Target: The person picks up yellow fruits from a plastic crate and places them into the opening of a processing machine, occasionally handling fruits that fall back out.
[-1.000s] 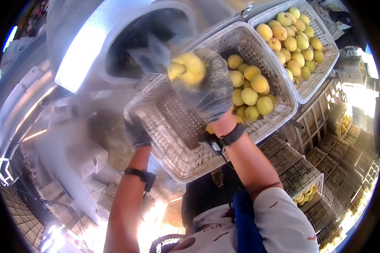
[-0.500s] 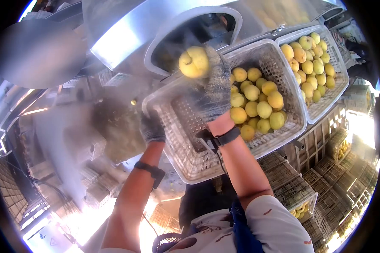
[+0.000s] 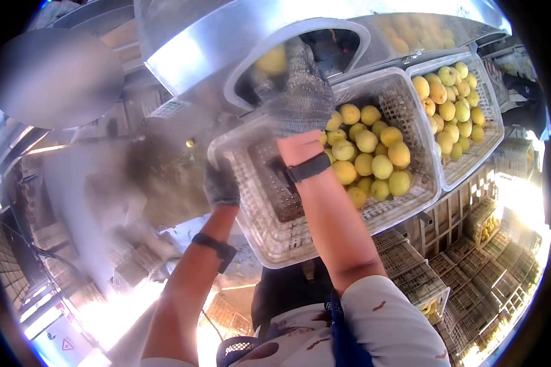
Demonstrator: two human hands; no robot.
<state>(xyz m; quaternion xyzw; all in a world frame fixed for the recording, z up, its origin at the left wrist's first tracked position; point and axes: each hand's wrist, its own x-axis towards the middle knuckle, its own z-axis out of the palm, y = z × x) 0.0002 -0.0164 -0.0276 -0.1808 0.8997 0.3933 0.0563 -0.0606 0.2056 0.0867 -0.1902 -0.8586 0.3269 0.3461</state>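
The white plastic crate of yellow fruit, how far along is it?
Roughly half the near white plastic crate shows bare mesh. The gloved right hand holds one round yellow fruit at the metal machine's opening; the left hand grips the crate's rim. Its remaining fruit and the full second crate are left.

The gloved right hand [image 3: 297, 85] covers most of the yellow fruit [image 3: 272, 61] at the machine's opening [image 3: 324, 46], so how the fingers grip it cannot be made out. The left hand [image 3: 221, 186] sits at the near basket's [image 3: 275, 226] left rim, smeared by motion; whether it clasps the rim is unclear. A grey blurred patch [image 3: 55, 76] masks the upper left. The far basket [image 3: 471, 153] is cut by the dark lens border
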